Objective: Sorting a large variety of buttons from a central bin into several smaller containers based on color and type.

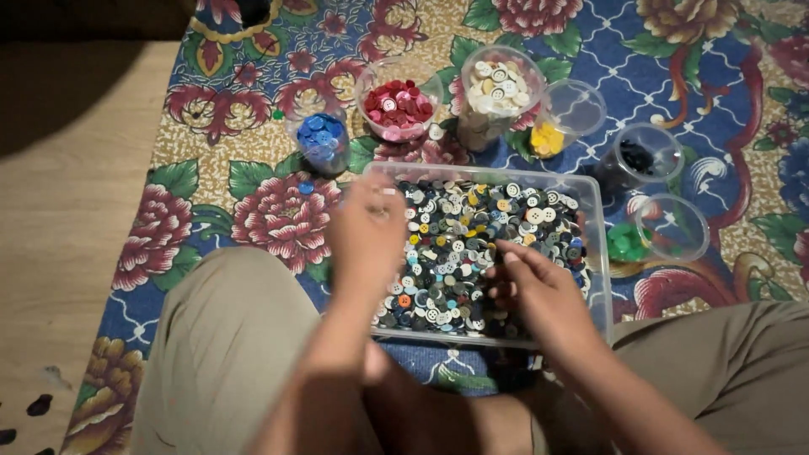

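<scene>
We see the clear plastic tray (595, 253) of mixed buttons (472, 244) lying on the floral cloth (253, 211), directly under and between both hands. Our right hand (539, 295) rests low over the near right part of the pile, its fingers (516, 253) stretched forward and slightly parted, tips touching the buttons; we cannot tell whether any button is pinched beneath them. Our left hand (366, 232) is raised above the tray's left edge and blurred, fingers curled loosely inward; what they hold, if anything, we cannot tell.

Beyond the fingertips, past the tray's far wall, stand clear cups of sorted buttons: a cup of blue buttons (322, 141) just beyond the left hand, then a cup of red and pink buttons (396, 109), a taller cup of white buttons (497, 93), and a tilted cup with yellow buttons (560, 126). To the right of the right hand's fingers, beside the tray's right wall, sit a cup with black buttons (640, 158) and a cup on its side with green buttons (649, 236). Nearer than the hands, our knees in khaki trousers (219, 354) frame the tray on both sides, and bare wooden floor (67, 211) lies well left of the cloth.
</scene>
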